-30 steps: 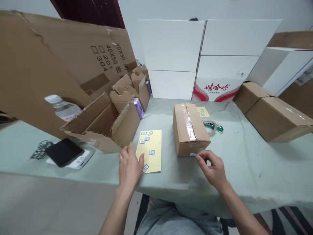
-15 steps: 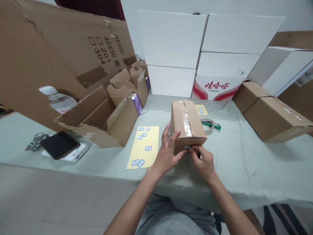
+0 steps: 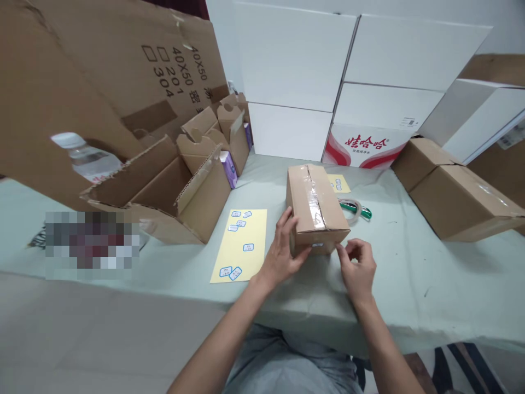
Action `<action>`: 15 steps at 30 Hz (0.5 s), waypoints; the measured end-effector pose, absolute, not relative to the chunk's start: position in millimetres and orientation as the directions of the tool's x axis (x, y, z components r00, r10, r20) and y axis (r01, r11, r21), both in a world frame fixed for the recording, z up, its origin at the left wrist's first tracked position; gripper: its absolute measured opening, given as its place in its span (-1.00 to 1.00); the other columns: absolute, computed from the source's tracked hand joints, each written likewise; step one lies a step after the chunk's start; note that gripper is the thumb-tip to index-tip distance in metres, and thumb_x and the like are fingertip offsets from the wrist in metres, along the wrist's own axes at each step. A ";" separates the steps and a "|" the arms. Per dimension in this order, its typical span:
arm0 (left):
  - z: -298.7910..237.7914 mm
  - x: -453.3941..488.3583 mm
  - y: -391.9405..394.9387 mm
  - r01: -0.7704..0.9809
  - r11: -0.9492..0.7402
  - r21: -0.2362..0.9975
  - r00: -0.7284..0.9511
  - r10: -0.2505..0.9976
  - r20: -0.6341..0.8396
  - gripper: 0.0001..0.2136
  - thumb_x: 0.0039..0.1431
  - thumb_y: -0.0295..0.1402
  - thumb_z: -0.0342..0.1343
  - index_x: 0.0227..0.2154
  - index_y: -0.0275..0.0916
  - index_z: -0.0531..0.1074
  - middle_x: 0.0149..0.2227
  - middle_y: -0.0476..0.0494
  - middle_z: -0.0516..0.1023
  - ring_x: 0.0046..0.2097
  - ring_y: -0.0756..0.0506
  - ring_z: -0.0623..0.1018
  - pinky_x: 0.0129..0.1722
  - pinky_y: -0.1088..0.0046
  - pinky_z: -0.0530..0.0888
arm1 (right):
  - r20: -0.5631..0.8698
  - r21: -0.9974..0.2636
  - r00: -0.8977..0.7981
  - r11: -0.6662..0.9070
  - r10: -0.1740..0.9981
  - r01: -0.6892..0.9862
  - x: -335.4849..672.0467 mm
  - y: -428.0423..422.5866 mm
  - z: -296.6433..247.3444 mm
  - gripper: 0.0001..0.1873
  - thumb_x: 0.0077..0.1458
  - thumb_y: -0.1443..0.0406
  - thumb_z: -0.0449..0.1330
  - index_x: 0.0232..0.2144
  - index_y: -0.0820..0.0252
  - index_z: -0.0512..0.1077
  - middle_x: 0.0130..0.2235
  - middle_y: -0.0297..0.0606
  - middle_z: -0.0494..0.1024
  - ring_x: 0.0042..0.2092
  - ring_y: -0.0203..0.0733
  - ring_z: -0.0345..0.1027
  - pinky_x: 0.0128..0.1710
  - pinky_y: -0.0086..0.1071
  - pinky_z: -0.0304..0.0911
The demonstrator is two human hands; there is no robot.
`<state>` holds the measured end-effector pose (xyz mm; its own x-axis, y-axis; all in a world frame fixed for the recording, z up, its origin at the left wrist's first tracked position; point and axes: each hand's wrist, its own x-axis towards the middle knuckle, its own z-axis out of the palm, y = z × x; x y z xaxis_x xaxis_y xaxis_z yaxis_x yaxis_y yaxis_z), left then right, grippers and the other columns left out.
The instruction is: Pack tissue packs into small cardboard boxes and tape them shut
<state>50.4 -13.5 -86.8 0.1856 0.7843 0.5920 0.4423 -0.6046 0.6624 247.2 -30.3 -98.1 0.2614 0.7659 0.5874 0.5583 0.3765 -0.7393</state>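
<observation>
A small taped cardboard box point(image 3: 301, 200) stands on the cloth-covered table. My left hand point(image 3: 283, 251) grips its near left corner, fingers along the side and thumb against the front. A small blue-edged sticker point(image 3: 318, 245) is on that front face. At the box's lower right front corner is my right hand point(image 3: 356, 265), its fingers curled and nothing visible in them; whether its tip touches the box I cannot tell. Left of the box lies a yellow sheet point(image 3: 229, 254) bearing several stickers.
A tape roll point(image 3: 356, 210) and a green utility knife point(image 3: 364, 212) lie right of the box, near another yellow sheet point(image 3: 342, 185). Open cartons point(image 3: 205, 202) line the left, with a bottle point(image 3: 92, 158) behind. White cartons point(image 3: 291, 131) form a back wall; a brown carton point(image 3: 451, 202) stands right.
My right hand has come away from the sticker on the front face and moved right, to the box's corner. The sticker stays on the box. My left hand keeps its hold.
</observation>
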 end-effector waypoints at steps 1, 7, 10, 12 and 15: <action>-89.7 51.4 -15.2 0.435 -0.576 0.692 0.180 0.809 0.560 -0.15 0.15 -0.25 0.22 0.32 0.00 -0.27 0.39 -0.41 -0.16 0.41 -0.36 0.00 0.18 -0.01 0.38 | 0.572 -0.749 0.232 0.386 0.787 0.539 248.8 -30.7 -97.3 -0.77 0.20 0.21 0.16 -0.13 0.20 0.37 -0.30 -0.26 0.50 -0.35 -0.26 0.39 -0.37 -0.40 0.34; -63.1 59.1 -40.4 0.442 -0.394 0.806 0.087 0.913 0.398 -0.22 0.33 -0.20 -0.03 0.36 -0.11 -0.48 0.42 -0.41 -0.17 0.42 -0.32 -0.02 0.31 -0.11 0.13 | 0.513 -0.760 -0.037 0.474 0.858 0.446 240.7 -52.0 -77.5 -0.40 0.17 0.31 0.08 0.26 0.11 0.17 0.19 -0.06 0.35 0.14 -0.03 0.33 0.04 -0.14 0.37; -28.5 57.1 -60.4 0.477 -0.346 0.808 0.079 0.933 0.352 -0.33 0.36 -0.17 -0.12 0.38 -0.05 -0.37 0.43 -0.24 -0.14 0.42 -0.26 -0.04 0.36 -0.04 0.03 | 0.511 -0.752 -0.005 0.449 0.860 0.483 239.9 -71.8 -54.7 -0.21 0.21 0.23 0.11 0.38 0.03 -0.13 0.30 -0.03 0.18 0.25 0.07 0.17 0.13 0.00 0.28; -15.8 59.0 -74.9 0.474 -0.359 0.804 0.103 0.929 0.355 -0.37 0.37 -0.11 -0.17 0.38 0.04 -0.33 0.44 -0.17 -0.12 0.42 -0.27 -0.04 0.34 -0.07 0.07 | 0.487 -0.723 0.025 0.387 0.873 0.572 240.7 -84.5 -40.9 -0.04 0.15 0.13 0.21 0.40 0.04 -0.26 0.34 0.02 0.08 0.31 0.18 0.06 0.18 0.12 0.19; -21.2 72.7 -96.6 0.451 -0.386 0.805 0.162 0.922 0.352 -0.39 0.35 -0.01 -0.23 0.37 0.11 -0.31 0.44 -0.15 -0.18 0.42 -0.33 -0.02 0.26 -0.14 0.20 | 0.458 -0.654 0.081 0.274 0.885 0.706 237.4 -97.4 -33.2 0.26 -0.08 0.01 0.37 0.40 0.11 -0.34 0.37 0.10 -0.06 0.35 0.32 -0.10 0.22 0.21 0.09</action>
